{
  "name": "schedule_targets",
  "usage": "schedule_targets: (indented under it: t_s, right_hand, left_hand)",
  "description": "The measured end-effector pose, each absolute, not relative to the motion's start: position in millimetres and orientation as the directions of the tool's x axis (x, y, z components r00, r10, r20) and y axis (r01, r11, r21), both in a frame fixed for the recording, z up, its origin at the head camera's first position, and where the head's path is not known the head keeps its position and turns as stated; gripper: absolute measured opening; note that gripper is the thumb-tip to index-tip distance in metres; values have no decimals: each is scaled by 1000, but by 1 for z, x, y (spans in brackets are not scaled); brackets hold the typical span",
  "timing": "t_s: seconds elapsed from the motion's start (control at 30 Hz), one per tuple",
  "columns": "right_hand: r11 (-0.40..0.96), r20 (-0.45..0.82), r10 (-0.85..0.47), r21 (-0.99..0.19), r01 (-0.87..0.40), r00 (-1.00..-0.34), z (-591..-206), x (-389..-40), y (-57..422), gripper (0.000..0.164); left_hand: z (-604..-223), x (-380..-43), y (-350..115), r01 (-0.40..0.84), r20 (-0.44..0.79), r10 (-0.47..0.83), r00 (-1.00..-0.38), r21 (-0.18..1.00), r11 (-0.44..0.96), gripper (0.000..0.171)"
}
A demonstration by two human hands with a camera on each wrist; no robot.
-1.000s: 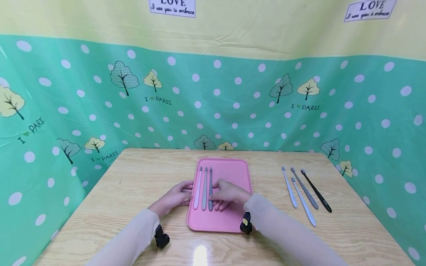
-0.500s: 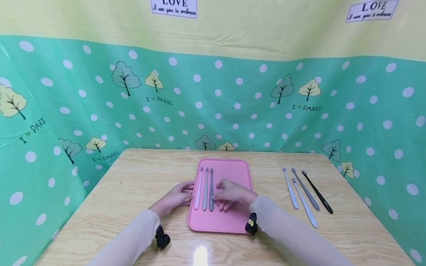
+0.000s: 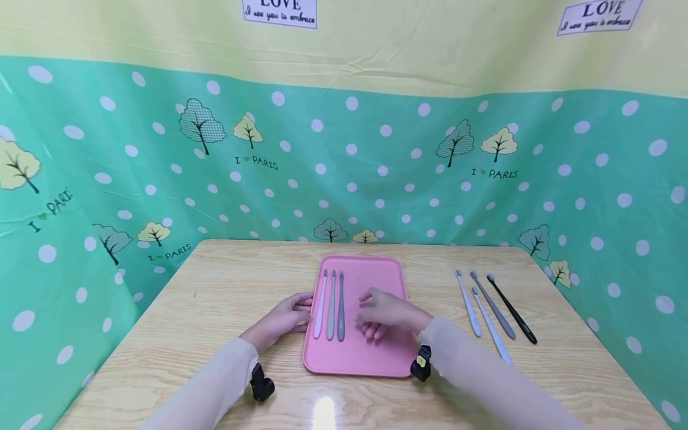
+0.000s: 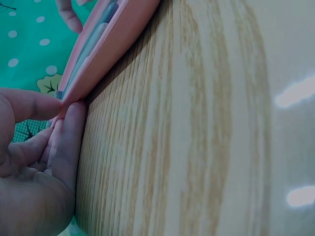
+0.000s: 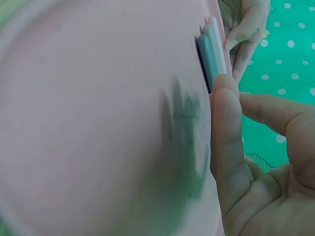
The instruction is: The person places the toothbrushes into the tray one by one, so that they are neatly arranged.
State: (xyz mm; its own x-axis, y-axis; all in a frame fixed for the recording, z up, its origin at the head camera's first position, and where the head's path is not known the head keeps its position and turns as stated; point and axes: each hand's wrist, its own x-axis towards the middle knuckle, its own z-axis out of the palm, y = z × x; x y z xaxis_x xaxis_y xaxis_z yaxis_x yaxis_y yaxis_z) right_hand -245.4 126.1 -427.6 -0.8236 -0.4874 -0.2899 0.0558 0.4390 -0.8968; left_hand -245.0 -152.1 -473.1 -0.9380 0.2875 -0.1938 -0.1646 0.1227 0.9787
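A pink tray lies on the table with three toothbrushes side by side along its left part. They are a pale pink toothbrush, a light grey-green toothbrush and a dark grey toothbrush, heads toward the far end. At the tray's left edge, my left hand pinches the rim between thumb and finger, as the left wrist view shows. My right hand hovers over the tray's right half, fingers loosely bent, with nothing in it. In the right wrist view the brush handles appear beyond its fingertips.
To the right on the wooden table lie several more toothbrushes: a pale blue one, a longer light blue one, a grey one and a black one. A green dotted curtain hangs behind and at both sides.
My right hand has let go of the dark grey toothbrush and drawn away to the right. The left hand stays at the tray's edge, and the toothbrushes lie as before.
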Motion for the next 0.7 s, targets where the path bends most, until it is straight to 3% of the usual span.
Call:
schedule_targets:
  t_s: [0.7]
  right_hand:
    - [449,-270,-444,-892,48,-854,-408,-245,173,62]
  left_hand:
    - [-466,-241,-152,-167,-210,286,-935,971,170,65]
